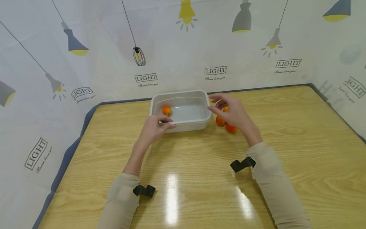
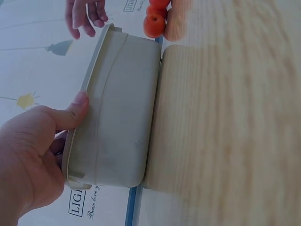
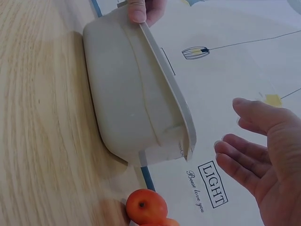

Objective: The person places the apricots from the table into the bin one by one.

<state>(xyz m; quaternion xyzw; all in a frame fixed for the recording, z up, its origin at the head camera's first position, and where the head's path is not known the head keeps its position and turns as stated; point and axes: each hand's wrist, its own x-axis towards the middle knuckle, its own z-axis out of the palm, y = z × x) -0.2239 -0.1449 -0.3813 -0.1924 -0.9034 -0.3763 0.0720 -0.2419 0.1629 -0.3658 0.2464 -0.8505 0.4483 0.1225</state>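
A white rectangular plastic tub [image 1: 188,126] stands at the far side of the table. My left hand [image 1: 155,128] pinches its near left rim, thumb outside and fingers over the inner side, as the left wrist view also shows. Inside the tub, toward its left end, lies one orange-red round fruit [image 1: 166,110]. My right hand [image 1: 231,109] hovers beside the tub's right end with loosely bent fingers and nothing in them; the right wrist view shows a gap between it and the rim. Below that hand several orange-red fruits [image 3: 146,206] sit together on the table, partly hidden by it in the head view.
The wood-grain table [image 1: 197,165] reaches back to a pale wall covering [image 1: 180,76] printed with lamps and the word LIGHT. A dark blue edging [image 1: 71,152] runs along the table's left and back. Each sleeve carries a black wrist device [image 1: 243,164].
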